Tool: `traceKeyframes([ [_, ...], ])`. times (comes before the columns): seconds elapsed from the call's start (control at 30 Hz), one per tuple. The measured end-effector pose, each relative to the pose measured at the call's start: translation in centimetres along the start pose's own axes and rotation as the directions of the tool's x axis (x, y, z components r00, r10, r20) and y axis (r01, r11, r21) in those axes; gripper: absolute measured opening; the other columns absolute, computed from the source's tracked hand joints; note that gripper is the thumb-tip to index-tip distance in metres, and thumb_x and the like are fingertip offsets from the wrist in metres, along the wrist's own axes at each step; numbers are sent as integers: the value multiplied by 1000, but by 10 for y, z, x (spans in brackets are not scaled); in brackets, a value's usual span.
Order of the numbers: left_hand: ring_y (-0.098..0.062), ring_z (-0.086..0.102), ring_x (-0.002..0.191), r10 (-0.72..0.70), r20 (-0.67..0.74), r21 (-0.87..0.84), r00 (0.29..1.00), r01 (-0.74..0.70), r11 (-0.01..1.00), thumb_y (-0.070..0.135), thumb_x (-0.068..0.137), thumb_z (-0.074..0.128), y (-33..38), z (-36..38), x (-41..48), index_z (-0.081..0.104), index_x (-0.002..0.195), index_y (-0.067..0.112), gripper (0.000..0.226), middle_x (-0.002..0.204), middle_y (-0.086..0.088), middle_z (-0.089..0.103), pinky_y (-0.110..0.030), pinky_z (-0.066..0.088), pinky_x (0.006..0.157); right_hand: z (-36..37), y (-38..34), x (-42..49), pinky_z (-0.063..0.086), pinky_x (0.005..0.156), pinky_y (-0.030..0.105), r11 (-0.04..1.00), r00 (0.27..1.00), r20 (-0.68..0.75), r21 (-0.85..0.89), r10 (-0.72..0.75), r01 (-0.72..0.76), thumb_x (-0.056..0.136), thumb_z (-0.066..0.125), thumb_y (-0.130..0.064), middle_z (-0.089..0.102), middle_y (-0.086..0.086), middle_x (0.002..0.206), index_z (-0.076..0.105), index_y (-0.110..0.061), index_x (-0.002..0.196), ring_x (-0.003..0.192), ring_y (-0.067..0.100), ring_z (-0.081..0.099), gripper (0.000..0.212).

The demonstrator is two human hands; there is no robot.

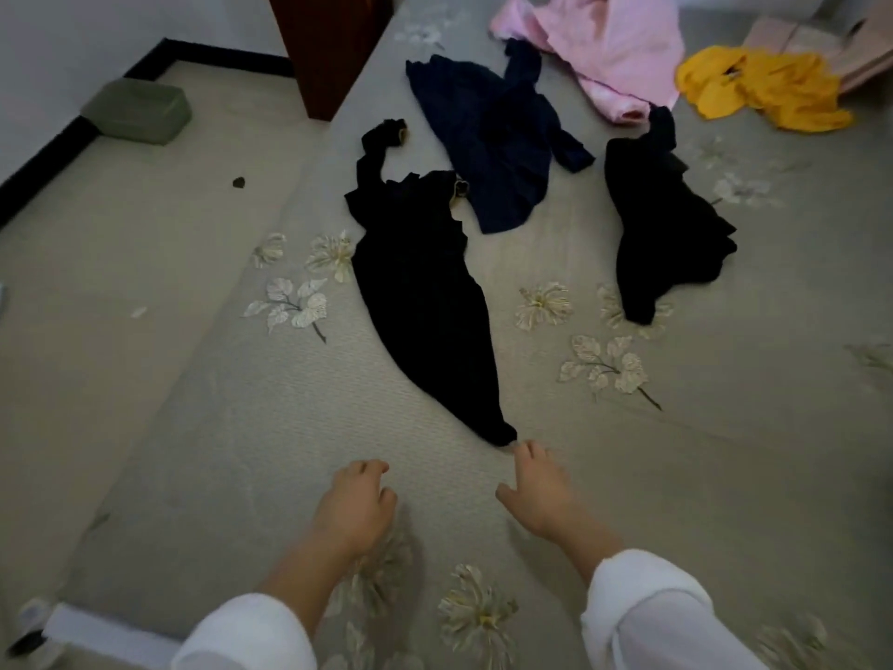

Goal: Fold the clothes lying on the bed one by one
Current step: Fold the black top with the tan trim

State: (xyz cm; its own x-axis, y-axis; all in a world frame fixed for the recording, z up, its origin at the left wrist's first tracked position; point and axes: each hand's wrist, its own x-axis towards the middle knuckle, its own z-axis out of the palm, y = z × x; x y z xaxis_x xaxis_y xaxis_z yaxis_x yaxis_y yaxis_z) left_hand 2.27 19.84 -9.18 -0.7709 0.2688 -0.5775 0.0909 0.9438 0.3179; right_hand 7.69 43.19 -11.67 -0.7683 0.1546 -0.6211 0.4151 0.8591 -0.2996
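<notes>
Just ahead of the right hand point(536, 490), the narrow near tip of a long black garment point(425, 292) lies on the bed point(241, 427). Its length runs away from the person and slightly leftward. Both hands reach forward empty, fingers loosely curled and set apart. The left hand point(355, 505) is a little farther back and to the side of the tip. The right is plainly nearer, so it likely takes the first hold. Farther off lie a navy garment point(488, 137), another black piece point(662, 220), a pink top point(613, 45) and a yellow one point(758, 87).
</notes>
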Motion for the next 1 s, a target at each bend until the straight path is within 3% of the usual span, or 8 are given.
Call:
traceKeyframes([
  [0.13,-22,30,136,45,20,20,999,-45,999,25,99,40,-5,4,45,35,144,15,47,149,-6,33,-30,28,109,-5,1,50,31,109,40,1000,1000,-9,-22,18,-18,93,51,-37,32,7,146,23,-12,147,134,25,30,66],
  [0.27,-23,10,146,53,52,125,997,-59,990,27,99,37,-11,6,81,25,148,20,51,159,-5,12,-37,21,116,-2,-9,91,31,107,39,1000,999,-36,-23,18,-19,91,51,-34,34,7,143,24,-12,146,132,26,33,65],
  [0.47,-24,-20,145,222,76,428,972,-233,873,10,98,31,-5,7,130,-4,153,19,66,159,-2,-18,-41,-4,118,21,-23,128,26,114,40,1000,999,-50,28,6,-5,92,51,-25,16,-1,157,0,-21,154,139,24,23,81],
  [0.57,-22,-20,145,305,69,485,950,-299,822,7,98,30,1,9,163,-14,151,20,70,158,-1,-22,-40,-4,118,36,-21,137,29,111,32,999,987,-157,-20,34,-38,94,50,-18,24,0,152,13,-15,152,134,20,26,69],
  [0.67,-21,-21,145,343,61,508,937,-325,797,12,100,30,8,11,199,-14,150,24,68,157,0,-23,-42,-2,118,44,-15,142,38,97,28,999,960,-277,39,37,-28,95,47,-15,40,0,134,46,-16,133,121,19,36,38],
  [0.8,-22,-20,145,310,77,467,947,-309,829,19,101,36,7,11,220,23,147,29,48,160,3,-14,-45,-1,117,34,-13,144,42,78,28,930,967,-241,367,86,9,90,53,-17,55,1,99,65,-9,97,93,15,48,16],
  [0.9,-20,-11,147,337,102,466,936,-344,815,9,99,34,-3,9,206,33,143,25,47,161,2,3,-44,-2,117,24,-17,126,37,59,23,863,981,-180,504,74,28,84,55,-17,59,1,73,59,-6,72,65,7,51,17],
  [1.0,-19,28,142,373,119,406,920,-388,828,4,96,36,-12,3,173,36,136,22,45,143,-3,46,-36,-3,118,16,-27,90,32,52,22,766,985,-154,642,80,38,83,56,-10,48,-7,58,49,-11,58,53,4,41,25],
])
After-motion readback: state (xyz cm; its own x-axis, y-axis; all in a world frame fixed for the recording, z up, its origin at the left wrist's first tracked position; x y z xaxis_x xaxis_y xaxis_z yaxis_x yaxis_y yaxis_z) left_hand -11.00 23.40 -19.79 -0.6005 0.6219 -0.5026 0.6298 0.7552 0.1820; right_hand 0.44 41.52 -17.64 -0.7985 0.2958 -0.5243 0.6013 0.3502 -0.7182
